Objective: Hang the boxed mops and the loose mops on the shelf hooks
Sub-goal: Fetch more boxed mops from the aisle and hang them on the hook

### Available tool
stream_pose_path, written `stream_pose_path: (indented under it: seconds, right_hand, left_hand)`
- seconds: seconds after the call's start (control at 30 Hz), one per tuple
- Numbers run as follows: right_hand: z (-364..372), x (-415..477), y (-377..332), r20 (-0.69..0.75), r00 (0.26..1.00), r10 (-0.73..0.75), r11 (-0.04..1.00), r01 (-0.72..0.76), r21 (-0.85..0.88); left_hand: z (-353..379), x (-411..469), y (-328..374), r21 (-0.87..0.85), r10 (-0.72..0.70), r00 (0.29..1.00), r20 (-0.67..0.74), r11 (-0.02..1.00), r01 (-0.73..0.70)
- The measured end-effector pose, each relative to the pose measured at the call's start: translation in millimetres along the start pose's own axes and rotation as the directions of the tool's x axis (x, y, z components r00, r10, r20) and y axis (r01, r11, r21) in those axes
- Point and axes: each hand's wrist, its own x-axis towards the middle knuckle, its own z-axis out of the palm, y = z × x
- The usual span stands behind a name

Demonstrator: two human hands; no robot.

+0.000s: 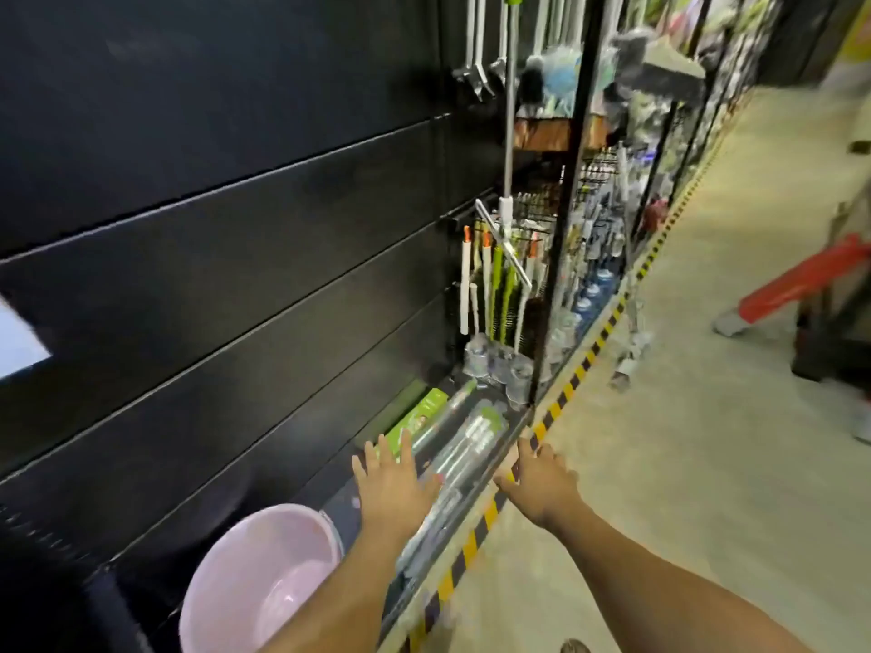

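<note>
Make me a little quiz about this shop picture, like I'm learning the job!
1. True or false: the left hand and the right hand each grip a mop.
2. What colour is the round basin beside the left forearm? A) blue B) pink C) yellow
3. Fill in: the boxed mops lie on the ____ shelf, lower than the hanging mop.

Key: 1 false, the fingers of both hands are spread and curl round nothing; 2 B; 3 bottom.
</note>
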Motion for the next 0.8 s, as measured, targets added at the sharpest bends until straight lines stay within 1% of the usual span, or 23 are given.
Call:
stream_pose_path:
  seconds: [0.13,0.3,0.53,0.67,0.8]
  right_hand:
    - [13,-39,96,-0.012,0.978,0.21,0.977,-0.209,0.028]
    - [21,-84,200,0.005,0.911,0.412,0.907,-0.41,0.092]
    - [20,-130,328,0.081,0.823,0.562,0.807,-0.567,0.163]
    - [8,-155,412,0.105,0.759,0.643,0.73,-0.648,0.218]
    - [-5,-189,495,0.109,0.677,0.728,0.629,-0.723,0.285]
  left_hand:
    - [37,-16,69,0.054,0.168,0.982,0.082,0.984,-0.173]
    - [69,-32,155,0.103,0.33,0.928,0.173,0.931,-0.35]
    - [102,-56,298,0.08,0.439,0.826,0.355,0.866,-0.494]
    - [118,-76,391,0.091,0.508,0.767,0.391,0.808,-0.582]
    - [135,-107,494,0.086,0.591,0.678,0.437,0.723,-0.685]
